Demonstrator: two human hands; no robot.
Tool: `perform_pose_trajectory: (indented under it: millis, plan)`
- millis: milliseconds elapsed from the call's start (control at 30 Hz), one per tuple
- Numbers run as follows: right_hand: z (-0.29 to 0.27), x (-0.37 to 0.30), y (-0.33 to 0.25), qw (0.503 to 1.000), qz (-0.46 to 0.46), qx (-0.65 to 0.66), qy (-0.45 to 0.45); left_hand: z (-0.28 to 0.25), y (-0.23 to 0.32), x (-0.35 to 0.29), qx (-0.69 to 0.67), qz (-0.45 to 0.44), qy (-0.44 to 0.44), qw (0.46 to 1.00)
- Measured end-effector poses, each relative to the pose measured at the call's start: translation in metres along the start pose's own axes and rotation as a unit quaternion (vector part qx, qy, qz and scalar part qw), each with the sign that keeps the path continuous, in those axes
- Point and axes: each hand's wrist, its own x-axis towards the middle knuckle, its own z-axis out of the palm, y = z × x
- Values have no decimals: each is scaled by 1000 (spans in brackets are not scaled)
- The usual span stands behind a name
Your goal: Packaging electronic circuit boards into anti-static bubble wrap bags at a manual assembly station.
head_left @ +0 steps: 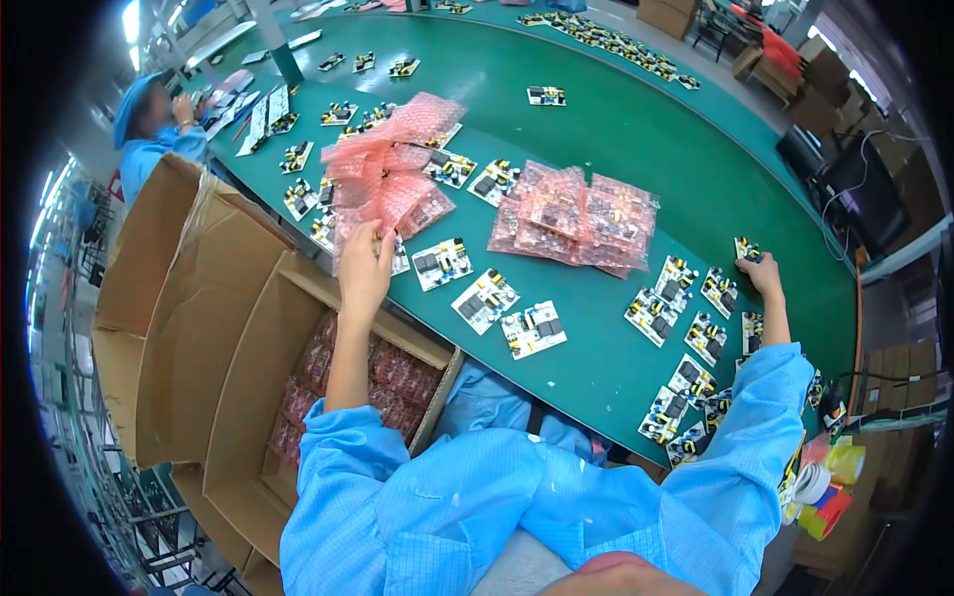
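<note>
My left hand [366, 260] is at the near end of a loose pile of pink bubble-wrap bags [383, 164], its fingers closed on the lower edge of a bag. Circuit boards lie partly under and around that pile. Out to the right, my right hand [764, 275] grips the near edge of a circuit board [745, 248] with yellow and black parts. Between the hands lie several bare boards [485, 300] and a stack of boards packed in pink bubble bags [574, 217]. Another group of boards [707, 338] is spread to the left of my right forearm.
An open cardboard box [234, 377] stands against the near left edge of the green table [596, 368], with packed pink bundles [402, 377] inside. More boards [606, 45] line the far side. A co-worker in blue [149, 129] is at the far left. A dark monitor [855, 189] stands at right.
</note>
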Motion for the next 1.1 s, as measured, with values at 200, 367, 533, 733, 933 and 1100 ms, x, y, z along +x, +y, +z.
perform_pose_trajectory:
  millis: [200,367,533,733,933,1100]
  plan:
    - [-53,-15,-30,984,-19,134,-120,-3,-11,1,-44,-25,7,999]
    - [-133,-122,-96,949,-101,181,-237,-8,14,9,10,25,126,992]
    - [-143,-229,-155,900,-299,135,-286,-7,97,9,-79,200,168,962]
    - [-84,-285,-192,889,-365,23,-274,41,214,-26,-223,392,-158,879]
    - [-76,-296,-179,899,-321,21,-298,73,236,-57,-184,417,-311,834]
    - [-76,-289,-173,887,-287,74,-353,70,245,-64,-138,398,-305,854]
